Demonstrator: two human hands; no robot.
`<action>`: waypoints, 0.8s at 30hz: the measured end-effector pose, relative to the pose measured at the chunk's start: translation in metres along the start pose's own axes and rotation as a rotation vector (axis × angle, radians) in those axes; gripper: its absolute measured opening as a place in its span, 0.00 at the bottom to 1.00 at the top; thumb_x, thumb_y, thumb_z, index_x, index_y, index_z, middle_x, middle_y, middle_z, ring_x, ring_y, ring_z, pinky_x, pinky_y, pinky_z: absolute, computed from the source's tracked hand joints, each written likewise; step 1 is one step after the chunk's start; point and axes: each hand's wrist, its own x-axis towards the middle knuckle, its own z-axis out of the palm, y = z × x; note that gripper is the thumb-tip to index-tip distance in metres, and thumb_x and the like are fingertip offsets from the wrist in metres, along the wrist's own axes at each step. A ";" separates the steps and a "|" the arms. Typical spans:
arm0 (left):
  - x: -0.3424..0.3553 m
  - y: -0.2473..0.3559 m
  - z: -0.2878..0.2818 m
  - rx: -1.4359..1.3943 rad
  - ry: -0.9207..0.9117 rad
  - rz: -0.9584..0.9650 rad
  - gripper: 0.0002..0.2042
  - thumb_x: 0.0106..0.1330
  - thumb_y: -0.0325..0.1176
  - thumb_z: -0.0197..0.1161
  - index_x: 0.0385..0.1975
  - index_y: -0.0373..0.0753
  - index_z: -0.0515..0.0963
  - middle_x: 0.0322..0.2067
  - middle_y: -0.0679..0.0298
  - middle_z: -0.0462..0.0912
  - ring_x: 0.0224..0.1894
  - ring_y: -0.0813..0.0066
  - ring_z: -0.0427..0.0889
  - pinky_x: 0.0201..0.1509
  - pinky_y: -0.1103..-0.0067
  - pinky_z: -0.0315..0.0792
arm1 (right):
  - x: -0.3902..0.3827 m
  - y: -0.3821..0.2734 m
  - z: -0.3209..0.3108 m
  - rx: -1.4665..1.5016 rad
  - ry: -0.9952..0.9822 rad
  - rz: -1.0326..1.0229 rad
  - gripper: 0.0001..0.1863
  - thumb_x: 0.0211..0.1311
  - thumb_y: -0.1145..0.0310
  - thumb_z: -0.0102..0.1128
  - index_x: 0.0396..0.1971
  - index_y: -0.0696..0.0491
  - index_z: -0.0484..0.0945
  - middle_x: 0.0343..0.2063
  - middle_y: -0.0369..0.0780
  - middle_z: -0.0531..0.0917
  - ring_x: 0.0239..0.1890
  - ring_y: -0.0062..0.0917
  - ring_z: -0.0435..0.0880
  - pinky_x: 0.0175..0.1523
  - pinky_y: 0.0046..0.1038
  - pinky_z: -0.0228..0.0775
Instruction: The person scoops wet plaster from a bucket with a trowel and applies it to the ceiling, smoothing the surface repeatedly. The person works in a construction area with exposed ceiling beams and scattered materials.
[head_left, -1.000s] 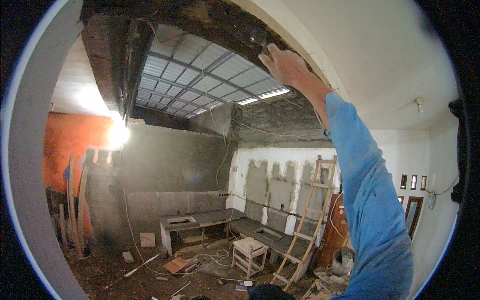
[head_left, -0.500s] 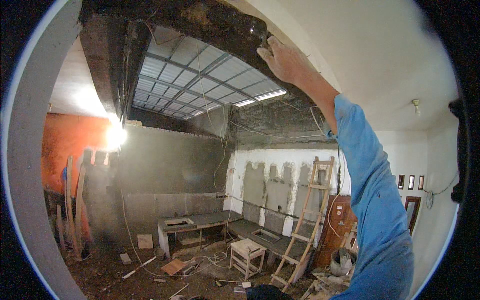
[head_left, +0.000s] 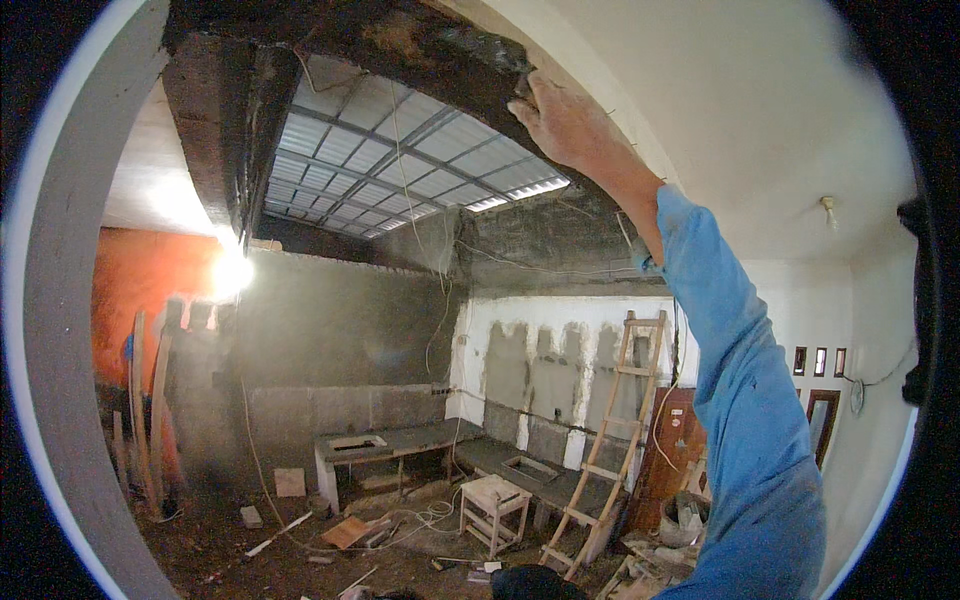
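**Our right hand raised to the dark beam**

Farthest left of the wooden ladder, we see an orange wall with long planks leaning upright before it. Next, nearer the ladder but well apart from it, a glaring lamp shines beside a grey rendered wall. Between that wall and the ladder runs our L-shaped grey worktop, with a rectangular opening in each arm. The dark beam crosses overhead, high above the ladder and to its left. Just left of the ladder's lower half stands a small wooden stool.

Above the ladder's top and slightly to its left, our right hand is at the beam's edge, its fingers bent and its back toward us; the fingertips are partly hidden, so we cannot tell whether they grasp anything. Right of the ladder, we find a brown panel close behind it, then our blue sleeve rising toward the hand. Farthest right of the ladder and higher than its top, a light bulb hangs from the white ceiling.
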 end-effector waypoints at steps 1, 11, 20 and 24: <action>0.000 -0.001 0.000 0.005 0.001 0.001 0.14 0.46 0.45 0.71 0.24 0.40 0.83 0.27 0.51 0.83 0.32 0.51 0.82 0.37 0.62 0.75 | -0.001 -0.001 0.000 0.018 0.082 0.000 0.22 0.67 0.51 0.50 0.42 0.58 0.66 0.27 0.52 0.82 0.33 0.49 0.83 0.37 0.48 0.74; -0.014 0.023 -0.031 -0.139 -0.065 -0.050 0.17 0.45 0.47 0.71 0.24 0.39 0.84 0.26 0.51 0.83 0.33 0.53 0.83 0.38 0.63 0.76 | -0.015 0.004 0.014 0.162 -0.092 0.004 0.23 0.69 0.49 0.44 0.40 0.58 0.66 0.28 0.55 0.81 0.36 0.52 0.82 0.41 0.51 0.72; -0.006 0.007 -0.013 -0.046 0.003 0.115 0.20 0.43 0.50 0.73 0.22 0.38 0.82 0.24 0.51 0.82 0.31 0.52 0.83 0.34 0.63 0.76 | -0.011 0.028 0.022 -0.011 -0.084 0.013 0.24 0.70 0.48 0.44 0.42 0.58 0.67 0.28 0.55 0.81 0.35 0.52 0.81 0.41 0.49 0.71; -0.003 -0.003 0.000 -0.043 0.060 0.085 0.18 0.44 0.48 0.73 0.22 0.37 0.82 0.25 0.51 0.82 0.32 0.53 0.83 0.34 0.63 0.75 | -0.030 0.027 0.020 0.079 -0.076 0.121 0.24 0.70 0.49 0.43 0.41 0.59 0.66 0.27 0.56 0.81 0.34 0.52 0.82 0.40 0.49 0.74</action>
